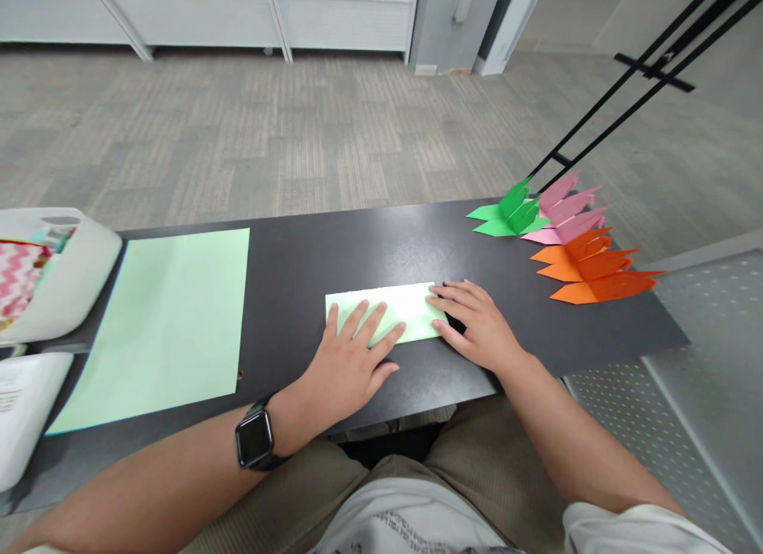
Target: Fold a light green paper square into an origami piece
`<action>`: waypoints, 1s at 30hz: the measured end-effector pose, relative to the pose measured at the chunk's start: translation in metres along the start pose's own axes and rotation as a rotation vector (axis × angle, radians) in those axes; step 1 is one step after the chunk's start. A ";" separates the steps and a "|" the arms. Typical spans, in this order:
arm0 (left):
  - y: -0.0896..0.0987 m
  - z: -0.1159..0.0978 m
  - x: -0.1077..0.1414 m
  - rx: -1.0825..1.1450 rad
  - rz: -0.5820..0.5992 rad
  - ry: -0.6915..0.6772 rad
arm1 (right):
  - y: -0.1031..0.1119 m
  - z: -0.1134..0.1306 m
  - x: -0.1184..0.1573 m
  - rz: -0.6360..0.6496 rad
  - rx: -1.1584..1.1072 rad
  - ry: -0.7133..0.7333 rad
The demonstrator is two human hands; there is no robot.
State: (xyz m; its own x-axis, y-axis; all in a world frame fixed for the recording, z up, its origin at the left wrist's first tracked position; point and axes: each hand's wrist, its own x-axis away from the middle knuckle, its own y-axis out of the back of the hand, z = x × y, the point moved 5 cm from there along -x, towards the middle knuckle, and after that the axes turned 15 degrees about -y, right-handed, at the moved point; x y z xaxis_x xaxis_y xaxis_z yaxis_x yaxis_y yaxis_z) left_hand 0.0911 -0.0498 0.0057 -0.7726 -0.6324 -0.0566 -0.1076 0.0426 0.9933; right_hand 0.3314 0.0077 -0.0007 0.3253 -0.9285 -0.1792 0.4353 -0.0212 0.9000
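A pale green strip of paper (411,304), wider than it is deep, lies flat on the dark table (286,300) in front of me. My left hand (351,355) rests with spread fingers on the left part of the strip, and a dark watch is on that wrist. At the strip's right edge, my right hand (474,323) touches the paper with its fingertips, fingers apart. Neither hand grips anything.
Large light green sheets (172,315) lie at the left, beside a white basket (95,276) and a white package (29,411). Folded green (513,212), pink (563,208) and orange paper pieces (596,272) stand at the right. A black metal frame (632,69) rises behind them.
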 end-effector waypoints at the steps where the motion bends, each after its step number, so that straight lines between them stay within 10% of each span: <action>1: 0.000 0.000 0.000 0.000 -0.003 -0.001 | 0.000 0.000 0.000 -0.001 -0.001 0.002; 30: -0.002 0.001 0.002 0.054 0.019 0.003 | -0.003 -0.002 0.000 -0.012 0.016 0.016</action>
State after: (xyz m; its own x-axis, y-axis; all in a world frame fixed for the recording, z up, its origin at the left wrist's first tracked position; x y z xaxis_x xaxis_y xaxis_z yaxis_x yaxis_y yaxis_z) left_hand 0.0896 -0.0505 0.0035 -0.7732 -0.6331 -0.0370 -0.1262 0.0965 0.9873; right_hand 0.3323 0.0082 -0.0044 0.3337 -0.9220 -0.1962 0.4261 -0.0381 0.9039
